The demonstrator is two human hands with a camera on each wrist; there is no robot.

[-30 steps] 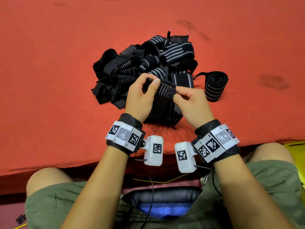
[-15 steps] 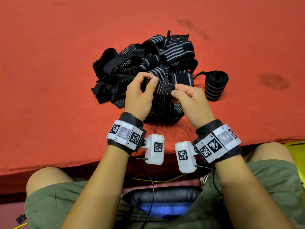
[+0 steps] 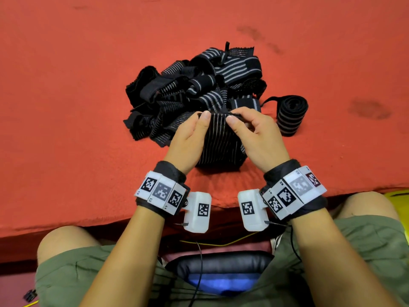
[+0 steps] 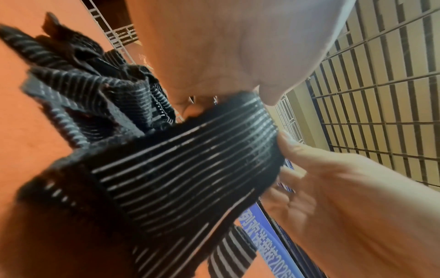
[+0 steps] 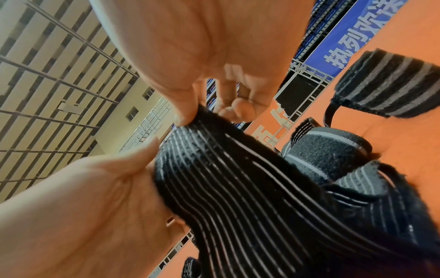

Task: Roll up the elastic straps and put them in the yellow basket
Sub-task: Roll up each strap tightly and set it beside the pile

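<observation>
Since the earlier frame, both hands have shifted to the strap's point(image 3: 218, 138) far edge: left hand point(image 3: 190, 138) and right hand point(image 3: 256, 138) pinch it above the red tabletop point(image 3: 66, 107), near the strap pile point(image 3: 194, 89).

Looks like a big indoor hall/venue, not a home: high slatted ceiling point(image 5: 47, 62), metal railings point(image 4: 114, 32), blue banner w/ Chinese text point(image 5: 352, 35), red carpeted platform point(image 3: 66, 107).
</observation>
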